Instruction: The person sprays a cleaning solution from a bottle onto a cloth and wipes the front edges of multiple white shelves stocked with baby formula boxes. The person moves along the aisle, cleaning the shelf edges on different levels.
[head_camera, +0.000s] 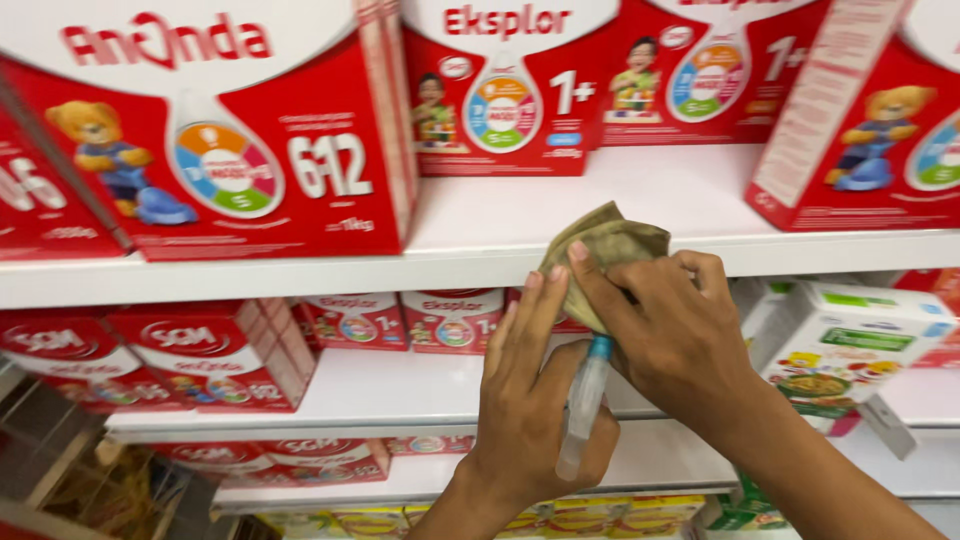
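Right hand (680, 335) fingers (598, 285) curled and closed around a bunched olive-brown cloth (608, 240), pressing it against the front edge of the top white shelf (300, 275). Cloth wadded, its upper folds rising above the shelf lip, lower part hidden under the knuckles. Left hand (525, 400) just beside and touching the right, fingers (530, 320) stretched straight up toward the cloth's lower edge, tips near or on it; contact hard to confirm. Clamped between left palm and thumb, a slim clear tube-shaped bottle with a blue tip (585, 405), tilted slightly, blue end pointing up toward the cloth. Both forearms entering from the bottom of the view, right one from the lower right corner.

Beyond the hands, on the top shelf: large red-and-white cartons (230, 130) with a teddy-bear picture at left, similar red boxes (510, 95) showing a child at centre, another bear carton (860, 130) at right. On the middle shelf (380, 385) below: more red boxes (200, 350) at left and smaller ones behind the hands. To the right, a white-and-green box (850, 345) tilted outward. Lower still, a row of yellow packs (600, 518), partly cut off.
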